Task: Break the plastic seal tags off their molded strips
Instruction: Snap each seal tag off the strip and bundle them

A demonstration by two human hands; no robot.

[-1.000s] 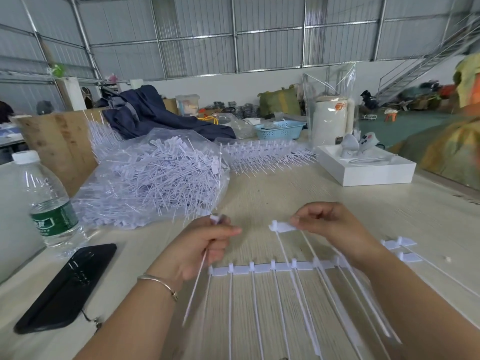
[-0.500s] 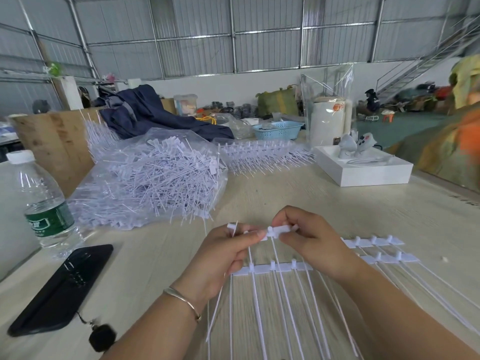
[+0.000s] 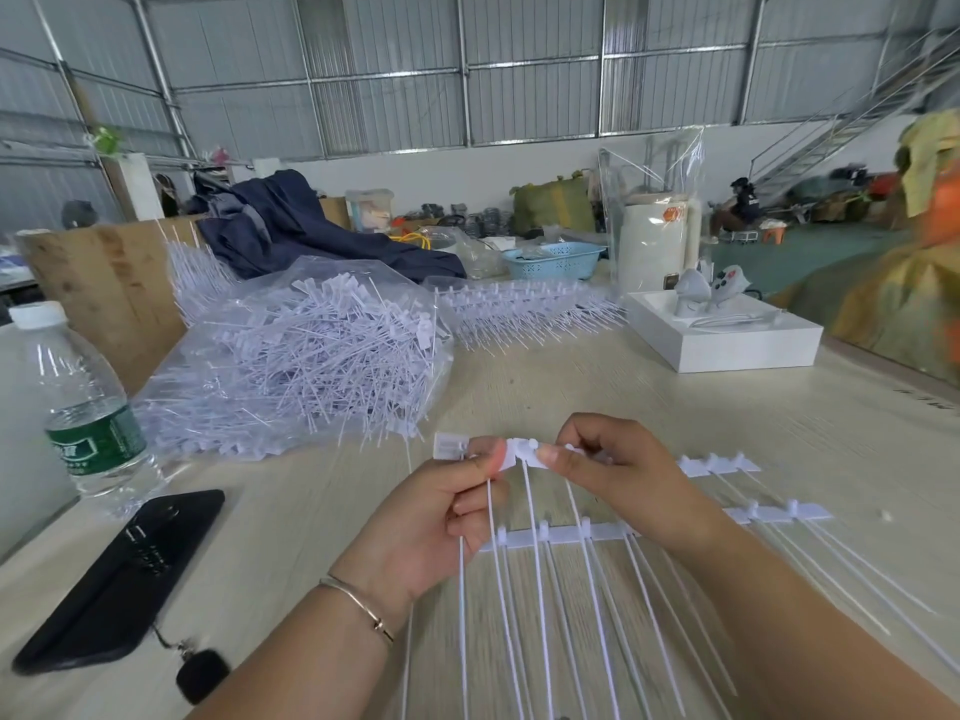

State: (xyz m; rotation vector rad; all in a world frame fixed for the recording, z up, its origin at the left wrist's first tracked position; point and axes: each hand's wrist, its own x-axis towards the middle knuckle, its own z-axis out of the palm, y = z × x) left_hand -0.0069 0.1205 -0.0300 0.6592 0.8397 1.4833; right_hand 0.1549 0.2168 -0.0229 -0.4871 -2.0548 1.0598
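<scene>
A white molded strip of seal tags is lifted above the table, its thin tails running toward me. My right hand pinches the strip's heads near its left end. My left hand pinches the end tag between thumb and fingers and also grips loose broken-off tags, one head sticking out above the fingers. A second strip lies flat on the table under both hands.
A clear bag heaped with loose white tags lies ahead left, more strips behind it. A water bottle and black phone sit left. A white box stands at right, a blue basket beyond.
My hands came together: the left hand, holding loose tags, moved right and took the end tag of the strip held by the right hand. The strip rose slightly.
</scene>
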